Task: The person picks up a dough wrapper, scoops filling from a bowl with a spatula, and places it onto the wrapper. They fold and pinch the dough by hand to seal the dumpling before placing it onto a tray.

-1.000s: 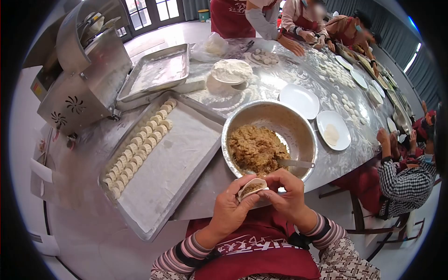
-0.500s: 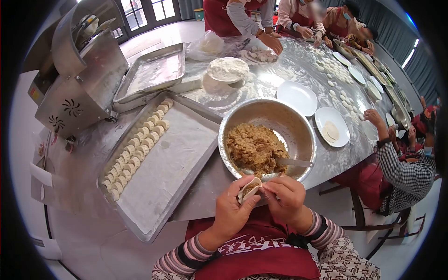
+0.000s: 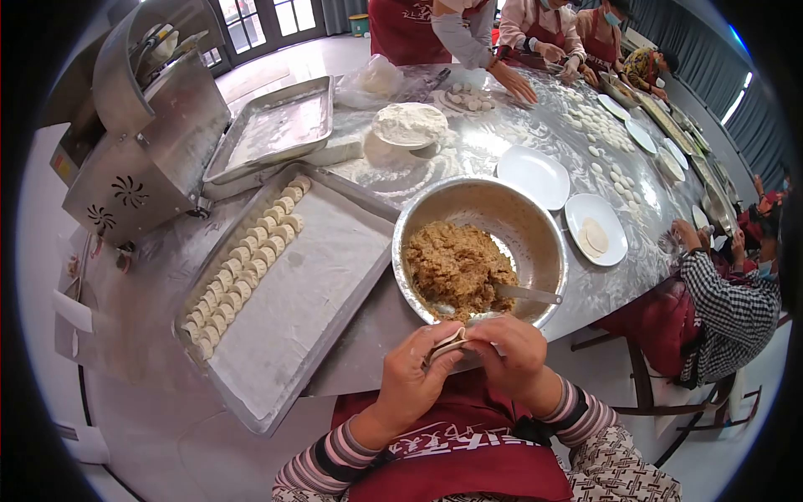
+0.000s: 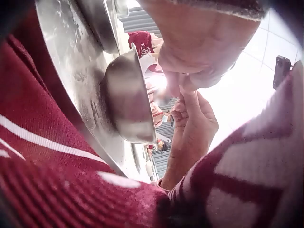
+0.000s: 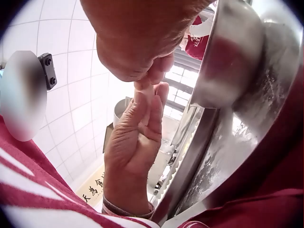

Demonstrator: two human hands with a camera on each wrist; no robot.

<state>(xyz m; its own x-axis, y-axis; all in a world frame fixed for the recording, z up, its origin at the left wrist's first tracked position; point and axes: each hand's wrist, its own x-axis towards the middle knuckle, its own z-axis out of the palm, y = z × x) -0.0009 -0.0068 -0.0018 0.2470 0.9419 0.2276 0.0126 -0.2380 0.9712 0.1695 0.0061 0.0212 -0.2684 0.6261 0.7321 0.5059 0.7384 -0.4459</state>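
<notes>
A dumpling [image 3: 452,343], its pale wrapper folded nearly closed, sits between both hands at the table's near edge. My left hand [image 3: 416,375] cradles it from below with curled fingers. My right hand [image 3: 512,351] pinches the wrapper's edge from the right. In the right wrist view the left hand [image 5: 135,142] and right fingertips [image 5: 152,71] meet on the dumpling [image 5: 144,90]. Just beyond the hands stands a steel bowl [image 3: 535,226] of brown filling [image 3: 456,266], with a spoon [image 3: 527,294] lying in it.
A floured metal tray [image 3: 318,276] holds two rows of finished dumplings [image 3: 247,259] at left. Behind it are an empty tray [image 3: 276,130], a steel machine [image 3: 142,142] and a flour plate [image 3: 410,124]. White plates [image 3: 535,177] and other people line the table's right and far sides.
The wrapper has been folded over the filling, which no longer shows. My hands have drawn closer together around it. People across the table have shifted their arms.
</notes>
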